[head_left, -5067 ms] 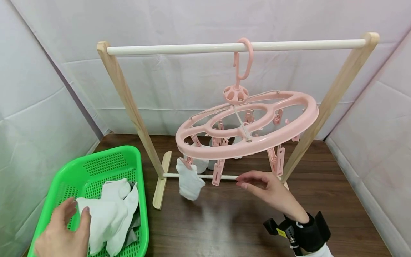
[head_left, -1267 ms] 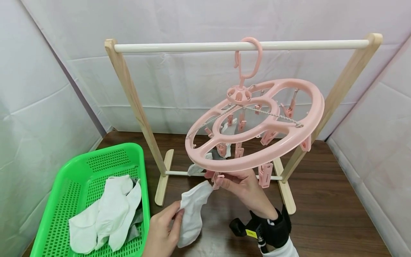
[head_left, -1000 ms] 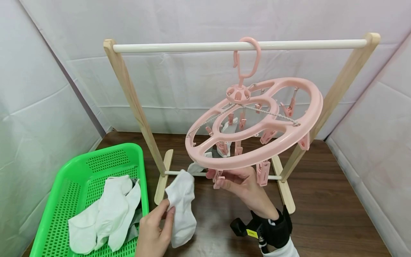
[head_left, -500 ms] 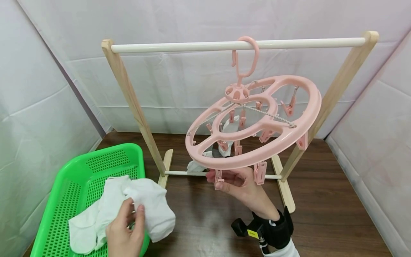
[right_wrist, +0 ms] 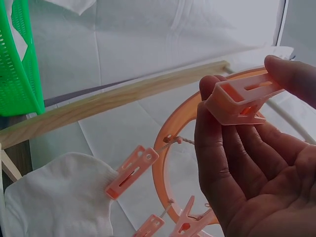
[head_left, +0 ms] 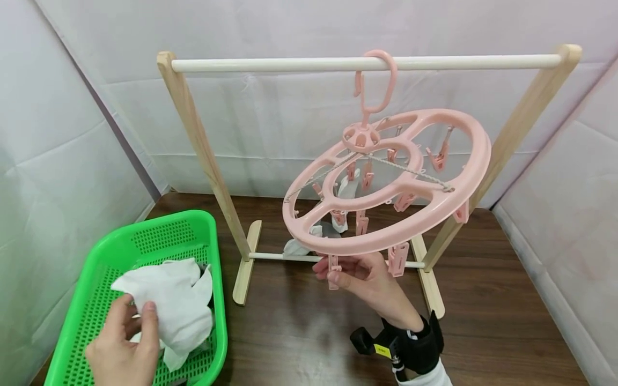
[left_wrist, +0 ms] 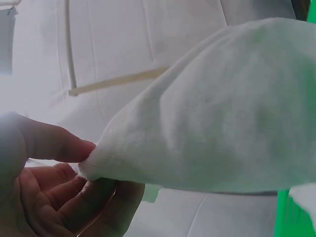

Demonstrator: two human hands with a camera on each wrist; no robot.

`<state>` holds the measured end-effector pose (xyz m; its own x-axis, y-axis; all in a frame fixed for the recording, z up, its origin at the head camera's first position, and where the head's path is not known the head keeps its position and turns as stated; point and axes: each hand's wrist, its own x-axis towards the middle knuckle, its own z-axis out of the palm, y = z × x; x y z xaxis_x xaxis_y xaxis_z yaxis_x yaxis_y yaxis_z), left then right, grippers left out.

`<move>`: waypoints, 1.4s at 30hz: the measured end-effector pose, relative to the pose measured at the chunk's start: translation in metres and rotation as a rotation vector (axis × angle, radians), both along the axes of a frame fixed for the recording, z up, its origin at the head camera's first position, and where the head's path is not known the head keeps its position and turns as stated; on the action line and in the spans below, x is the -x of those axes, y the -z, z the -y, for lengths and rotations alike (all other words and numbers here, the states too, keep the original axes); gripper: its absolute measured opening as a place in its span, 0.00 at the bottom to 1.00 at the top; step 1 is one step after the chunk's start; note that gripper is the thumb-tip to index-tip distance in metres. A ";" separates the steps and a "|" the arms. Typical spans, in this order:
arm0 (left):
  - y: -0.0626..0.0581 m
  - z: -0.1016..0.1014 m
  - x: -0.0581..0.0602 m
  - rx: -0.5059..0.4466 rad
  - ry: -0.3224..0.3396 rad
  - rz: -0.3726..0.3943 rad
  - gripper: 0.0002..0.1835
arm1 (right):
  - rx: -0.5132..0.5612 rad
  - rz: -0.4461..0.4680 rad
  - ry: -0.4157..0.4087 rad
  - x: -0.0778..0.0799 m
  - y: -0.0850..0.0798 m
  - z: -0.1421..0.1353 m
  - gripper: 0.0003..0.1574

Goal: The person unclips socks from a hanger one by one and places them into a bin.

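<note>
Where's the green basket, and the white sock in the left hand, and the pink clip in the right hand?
Green basket (head_left: pixel 164 237): head view, on its back inside wall.
White sock (left_wrist: pixel 207 118): left wrist view, on the middle of its cloth.
Pink clip (right_wrist: pixel 240 103): right wrist view, near the middle of its body.

Head view looks forward-down over the table (head_left: pixel 289 332); close wrist views face sock (left_wrist: pixel 212 123) and clothespin (right_wrist: pixel 236 112); all catch the green basket (head_left: pixel 221 300).

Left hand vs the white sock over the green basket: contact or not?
Touching. The left wrist view shows it plainly: the left hand pinches one end of the white sock between thumb and fingers.
</note>
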<state>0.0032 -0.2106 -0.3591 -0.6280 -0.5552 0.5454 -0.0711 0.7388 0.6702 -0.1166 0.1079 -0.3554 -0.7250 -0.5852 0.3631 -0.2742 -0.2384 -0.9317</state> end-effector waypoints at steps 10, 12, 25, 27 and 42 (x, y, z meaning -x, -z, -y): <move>-0.017 0.036 0.004 0.117 -0.013 -0.013 0.10 | -0.031 0.023 0.018 0.000 -0.002 -0.002 0.22; -0.017 0.040 0.004 0.144 -0.025 0.014 0.11 | -0.029 0.022 0.017 0.001 -0.002 -0.003 0.22; -0.011 0.039 0.004 0.155 0.005 0.106 0.11 | -0.054 0.060 0.039 0.001 0.000 -0.008 0.23; -0.008 0.038 0.003 0.174 0.028 0.109 0.11 | -0.061 0.067 0.033 0.001 0.001 -0.008 0.22; -0.002 0.023 -0.001 0.208 0.082 0.204 0.09 | -0.092 0.025 -0.010 0.014 0.015 -0.004 0.22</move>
